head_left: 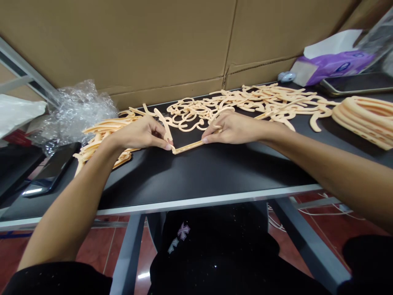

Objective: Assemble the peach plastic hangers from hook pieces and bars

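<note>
My left hand (144,133) pinches a peach-coloured plastic strip (164,125) that slants up and back, near its lower end. That end meets a slotted strip (188,147) of the same colour, and the two form a V above the black table (196,180). The other end of the slotted strip is between the thumb and fingers of my right hand (229,128). A curved peach piece (225,110) shows just behind the right fingers; whether it is joined to the strip I cannot tell.
Loose hooked pieces (254,98) lie behind the hands. A pile of strips (101,133) and crumpled clear plastic (81,110) are at left, near a dark phone (50,172). At right are stacked peach frames (365,119), another phone (357,84) and a purple tissue pack (337,67).
</note>
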Motion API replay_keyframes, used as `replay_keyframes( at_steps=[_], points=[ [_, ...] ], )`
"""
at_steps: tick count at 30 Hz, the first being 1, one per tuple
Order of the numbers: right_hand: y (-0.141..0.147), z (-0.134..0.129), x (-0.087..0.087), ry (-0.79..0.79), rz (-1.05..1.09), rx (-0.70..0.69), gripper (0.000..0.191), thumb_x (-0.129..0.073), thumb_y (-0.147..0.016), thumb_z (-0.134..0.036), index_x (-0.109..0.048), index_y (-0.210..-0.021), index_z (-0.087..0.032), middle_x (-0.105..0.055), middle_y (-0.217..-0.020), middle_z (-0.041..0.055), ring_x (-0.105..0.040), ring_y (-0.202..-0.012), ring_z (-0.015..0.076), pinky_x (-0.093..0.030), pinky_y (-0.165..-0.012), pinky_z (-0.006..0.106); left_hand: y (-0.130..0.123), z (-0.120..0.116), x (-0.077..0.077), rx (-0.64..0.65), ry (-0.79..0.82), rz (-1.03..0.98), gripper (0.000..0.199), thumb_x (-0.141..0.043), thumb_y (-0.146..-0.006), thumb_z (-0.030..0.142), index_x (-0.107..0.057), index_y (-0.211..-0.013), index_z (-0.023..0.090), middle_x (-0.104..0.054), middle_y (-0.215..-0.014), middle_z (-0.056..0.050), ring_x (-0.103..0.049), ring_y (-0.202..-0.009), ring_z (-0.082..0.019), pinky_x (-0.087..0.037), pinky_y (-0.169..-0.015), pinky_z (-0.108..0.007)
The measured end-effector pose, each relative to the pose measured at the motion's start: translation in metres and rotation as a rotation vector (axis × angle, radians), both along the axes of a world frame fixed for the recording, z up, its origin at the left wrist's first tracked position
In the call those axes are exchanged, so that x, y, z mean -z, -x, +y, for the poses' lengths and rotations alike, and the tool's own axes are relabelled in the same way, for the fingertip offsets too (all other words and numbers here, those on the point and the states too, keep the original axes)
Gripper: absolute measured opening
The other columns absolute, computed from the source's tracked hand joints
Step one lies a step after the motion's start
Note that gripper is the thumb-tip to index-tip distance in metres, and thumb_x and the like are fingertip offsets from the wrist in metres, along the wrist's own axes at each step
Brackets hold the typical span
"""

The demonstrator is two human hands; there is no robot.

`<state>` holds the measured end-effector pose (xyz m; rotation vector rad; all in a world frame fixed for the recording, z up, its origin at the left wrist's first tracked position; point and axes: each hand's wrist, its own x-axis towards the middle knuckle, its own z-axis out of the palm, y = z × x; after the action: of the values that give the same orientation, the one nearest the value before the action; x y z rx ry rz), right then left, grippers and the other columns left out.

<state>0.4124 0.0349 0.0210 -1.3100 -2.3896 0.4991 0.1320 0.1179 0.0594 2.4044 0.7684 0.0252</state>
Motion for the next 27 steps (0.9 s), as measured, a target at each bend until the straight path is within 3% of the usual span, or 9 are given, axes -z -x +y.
replay_keyframes(
  at_steps=[10,27],
  points=[
    [-0.0004,0.0013,0.0007,0.046,0.014,0.012,0.032,-0.065,-0.090,-0.044,-0.086,-0.098,-0.022,-0.079,-0.090,0.0034,-0.068,-0.086,0.0191,-0.049,-0.081,0.031,0.0044,0.0041,0.0006,0.004,0.017,0.031,0.026,-0.082,-0.073,0.052,-0.086,-0.081,0.027,-0.081,-0.087,0.001,-0.073,-0.087,-0.019,-0.052,-0.077,-0.022],
    [0.0002,0.0009,0.0033,0.035,0.031,0.029,0.032,-0.064,-0.090,-0.042,-0.085,-0.099,-0.020,-0.080,-0.094,0.0040,-0.069,-0.087,0.0187,-0.049,-0.082,0.031,0.0022,0.0036,0.0038,-0.027,0.024,0.002,0.028,-0.082,-0.071,0.053,-0.085,-0.080,0.026,-0.080,-0.082,0.002,-0.071,-0.078,-0.017,-0.050,-0.072,-0.021]
  ],
)
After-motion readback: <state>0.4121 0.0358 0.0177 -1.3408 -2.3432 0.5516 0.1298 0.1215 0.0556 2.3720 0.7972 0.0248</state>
